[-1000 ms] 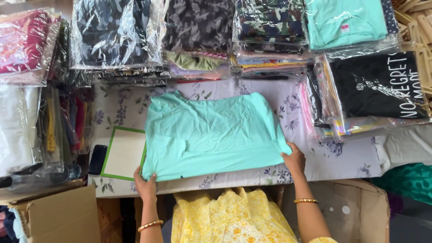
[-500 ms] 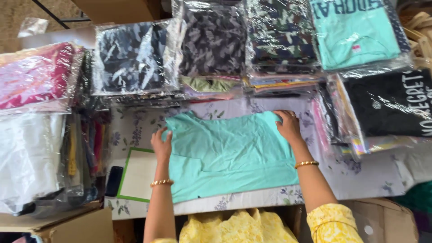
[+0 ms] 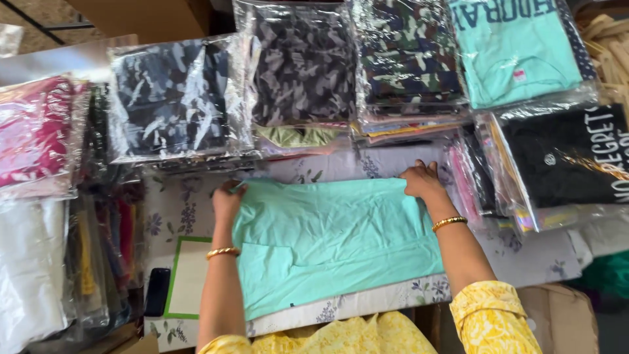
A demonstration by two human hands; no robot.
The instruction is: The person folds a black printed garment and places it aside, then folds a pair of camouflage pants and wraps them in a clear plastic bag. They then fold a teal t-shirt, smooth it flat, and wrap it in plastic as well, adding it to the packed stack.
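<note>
A folded mint-green garment (image 3: pixel 334 242) lies flat on a table covered with a flower-print cloth (image 3: pixel 177 210). My left hand (image 3: pixel 227 200) grips the garment's far left corner. My right hand (image 3: pixel 422 181) presses on its far right corner, fingers closed over the edge. Both wrists carry a gold bangle, and yellow patterned sleeves show at the bottom of the view.
Stacks of clothes packed in clear plastic ring the table: camouflage prints (image 3: pixel 301 65) at the back, pink ones (image 3: pixel 33 131) at left, a black printed shirt (image 3: pixel 570 157) and a mint shirt (image 3: pixel 517 46) at right. A green-edged white board (image 3: pixel 187 278) and a dark phone (image 3: pixel 157 292) lie at left.
Both hands moved from the garment's near edge to its far corners. The view has shifted closer and slightly left.
</note>
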